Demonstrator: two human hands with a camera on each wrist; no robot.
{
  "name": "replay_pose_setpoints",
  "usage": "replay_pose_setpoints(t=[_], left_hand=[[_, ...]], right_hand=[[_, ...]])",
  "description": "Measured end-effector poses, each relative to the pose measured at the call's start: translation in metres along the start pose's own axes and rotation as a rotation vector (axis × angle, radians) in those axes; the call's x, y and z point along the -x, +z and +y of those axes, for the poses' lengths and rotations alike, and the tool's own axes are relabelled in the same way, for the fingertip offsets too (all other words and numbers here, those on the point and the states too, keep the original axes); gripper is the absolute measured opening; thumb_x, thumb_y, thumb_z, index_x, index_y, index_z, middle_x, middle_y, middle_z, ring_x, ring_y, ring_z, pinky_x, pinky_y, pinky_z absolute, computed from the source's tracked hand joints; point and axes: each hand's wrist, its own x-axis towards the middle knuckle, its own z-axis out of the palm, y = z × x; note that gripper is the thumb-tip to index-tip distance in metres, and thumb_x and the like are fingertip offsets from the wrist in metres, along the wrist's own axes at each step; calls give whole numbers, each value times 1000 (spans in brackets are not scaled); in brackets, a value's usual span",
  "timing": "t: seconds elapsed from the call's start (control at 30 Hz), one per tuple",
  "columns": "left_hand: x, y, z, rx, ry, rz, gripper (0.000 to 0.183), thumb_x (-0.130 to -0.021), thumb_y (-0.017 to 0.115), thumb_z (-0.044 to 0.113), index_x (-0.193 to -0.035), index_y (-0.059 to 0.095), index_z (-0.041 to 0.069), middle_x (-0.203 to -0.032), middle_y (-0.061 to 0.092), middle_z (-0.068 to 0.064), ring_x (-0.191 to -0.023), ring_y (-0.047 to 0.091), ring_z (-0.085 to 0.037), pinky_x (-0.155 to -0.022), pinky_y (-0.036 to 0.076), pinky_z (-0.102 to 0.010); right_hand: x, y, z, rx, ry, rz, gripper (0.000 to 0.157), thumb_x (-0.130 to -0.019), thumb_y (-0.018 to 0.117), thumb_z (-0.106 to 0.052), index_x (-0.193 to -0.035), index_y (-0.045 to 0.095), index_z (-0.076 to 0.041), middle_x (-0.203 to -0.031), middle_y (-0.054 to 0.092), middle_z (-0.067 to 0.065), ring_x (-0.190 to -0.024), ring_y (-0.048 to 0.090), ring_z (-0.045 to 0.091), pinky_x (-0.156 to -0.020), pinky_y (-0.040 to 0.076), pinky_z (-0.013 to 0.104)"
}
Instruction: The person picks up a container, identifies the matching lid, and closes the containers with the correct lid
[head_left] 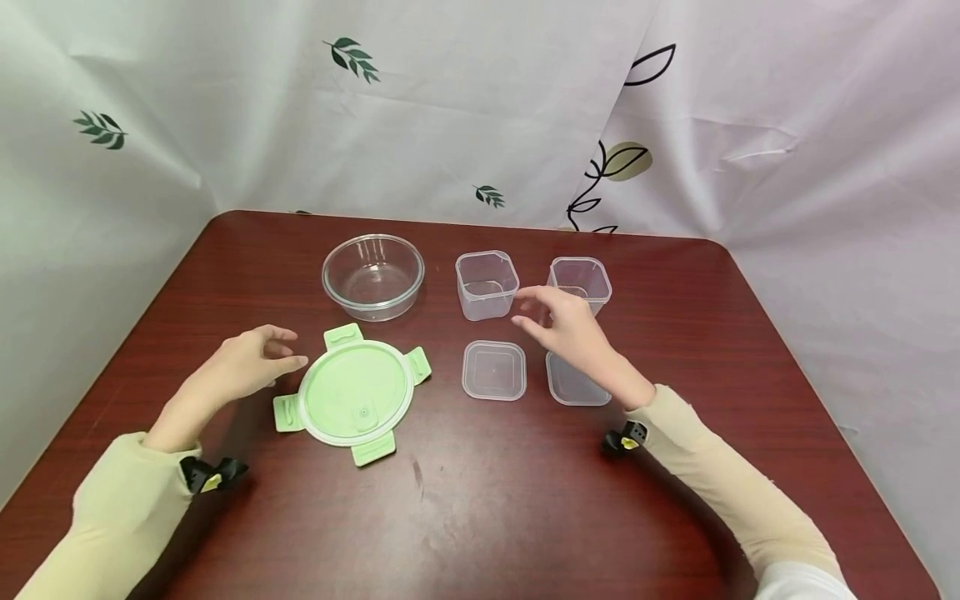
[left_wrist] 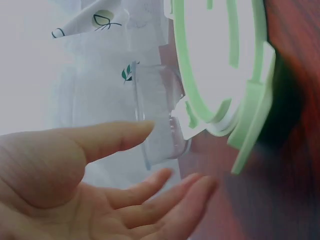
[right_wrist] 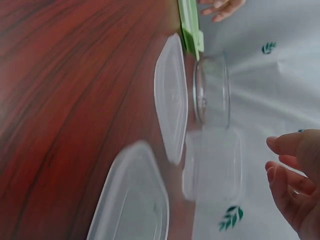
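Leaf-printed cloth (head_left: 450, 125) walling a wood-grained table (head_left: 510, 500) suggests a makeshift booth.

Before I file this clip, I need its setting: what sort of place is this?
Probably a curtained-off tabletop recording booth, though I can't see beyond it. Leaf-printed white sheets hang behind and beside a dark red wood-grain table, and black wrist cameras are being worn.

Round lid (head_left: 352, 388) is lt grn, bowl (head_left: 375, 310) & tubs (head_left: 487, 307) clear, table (head_left: 487, 500) dk red-brown w/ wood grain, cloth (head_left: 450, 108) white w/ grn & blk leaf prints (head_left: 347, 43).
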Motion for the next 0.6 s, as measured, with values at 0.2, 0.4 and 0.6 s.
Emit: replay_pose_setpoints(t=[0.2,0.4,0.6], left_hand=[[6,-2,-2,39,-21,-99,65,-91,63,28,-133,39,-16,-117,55,-38,-87,69,-32,-71,59,-40],[9,1,-7,122,-54,-137,67,-91,63,28,-134,37,-16,-118,55,-36,-95,66,-31,-71,60,-38],[10,4,-11,155,-65,-167,68,-91,65,28,-133,37,-17,-118,53,-36,-93,66,-29,-71,60,-38]], right_hand=[[-14,14,-15,-92,12,-91,31,-81,76,-12,-110,68,-3,-90,73,10,-71,64,16,-66,52,34],[-29,28,-23,-229,50,-194,31,-82,74,-10,-112,67,-3,-97,72,12,-80,69,17,-73,58,37],[-41,43,-27,-338,51,-285,32,-81,74,-5,-112,66,-1,-103,71,15,-88,68,21,-78,58,40]])
